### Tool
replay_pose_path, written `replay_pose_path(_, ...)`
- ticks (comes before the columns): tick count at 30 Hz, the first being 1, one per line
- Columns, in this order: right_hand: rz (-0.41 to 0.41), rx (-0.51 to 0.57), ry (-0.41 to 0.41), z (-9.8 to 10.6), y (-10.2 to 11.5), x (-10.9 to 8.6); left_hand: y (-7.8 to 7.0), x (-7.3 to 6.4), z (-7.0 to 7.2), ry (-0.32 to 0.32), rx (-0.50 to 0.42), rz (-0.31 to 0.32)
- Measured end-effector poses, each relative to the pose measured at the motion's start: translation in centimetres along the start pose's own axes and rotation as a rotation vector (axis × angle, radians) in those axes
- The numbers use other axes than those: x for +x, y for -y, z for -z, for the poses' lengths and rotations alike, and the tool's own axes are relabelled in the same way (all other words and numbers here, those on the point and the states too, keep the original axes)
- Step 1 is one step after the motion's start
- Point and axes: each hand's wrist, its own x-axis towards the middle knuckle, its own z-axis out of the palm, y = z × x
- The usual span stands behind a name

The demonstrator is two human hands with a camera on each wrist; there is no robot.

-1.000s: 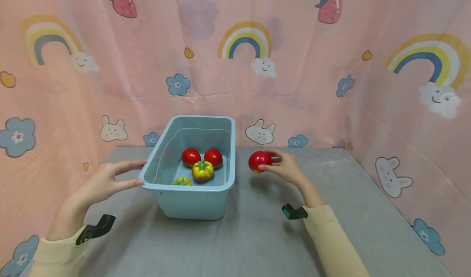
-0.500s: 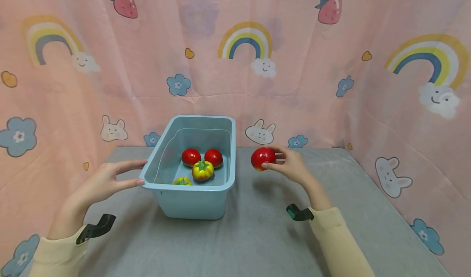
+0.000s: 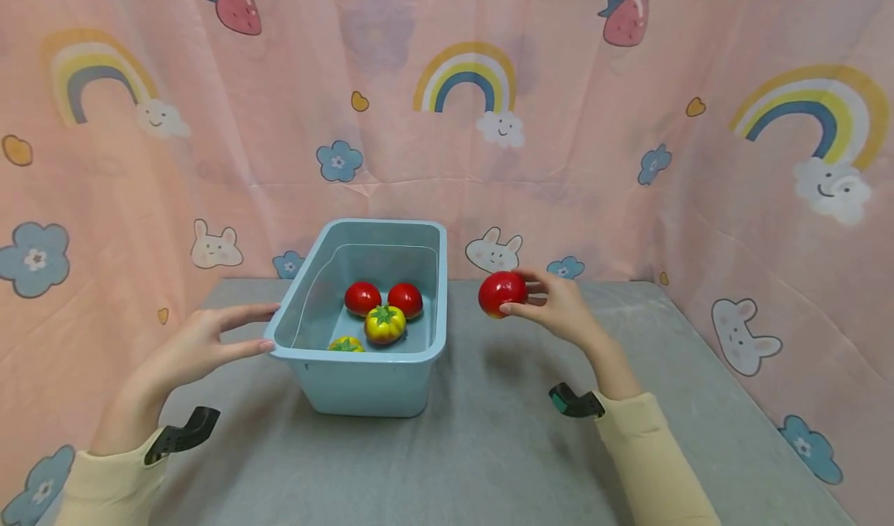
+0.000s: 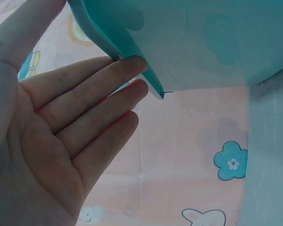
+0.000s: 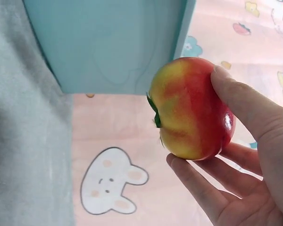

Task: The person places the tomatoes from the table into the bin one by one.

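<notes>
My right hand point(image 3: 562, 309) holds a red and yellow toy tomato point(image 3: 501, 294) above the table, a short way right of the blue bin point(image 3: 370, 382). In the right wrist view the tomato point(image 5: 193, 108) sits between thumb and fingertips, its green calyx facing left. My left hand point(image 3: 188, 347) touches the bin's near left corner with straight, spread fingers. From the left wrist, the hand point(image 4: 80, 108) shows its palm, fingertips against the bin's rim point(image 4: 155, 84). Inside the bin lie two red tomatoes point(image 3: 362, 299) and two yellow ones with green tops point(image 3: 385, 325); the nearest is partly hidden by the front wall.
A grey cloth covers the table point(image 3: 489, 448). Behind and at both sides hangs a pink curtain point(image 3: 559, 185) printed with rainbows, rabbits and flowers. Each wrist carries a black camera mount point(image 3: 576, 402).
My right hand has lifted the tomato higher and slightly to the right, away from the bin. The left hand and the bin stay where they were.
</notes>
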Motion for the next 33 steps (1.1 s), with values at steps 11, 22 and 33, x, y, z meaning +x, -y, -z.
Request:
replay_pose_path(11,0.023,-0.013,0.029,1.3,2.0,0.1,0.0,0.0,0.0,0.001,0.0,0.003)
replay_pose_path(22,0.065,-0.015,0.056,1.9,3.5,0.8,-0.1,-0.1,-0.1,-0.002,0.011,0.006)
replay_pose_path(33,0.102,-0.029,0.074,2.1,5.4,2.0,0.0,0.0,-0.1,0.002,0.018,0.015)
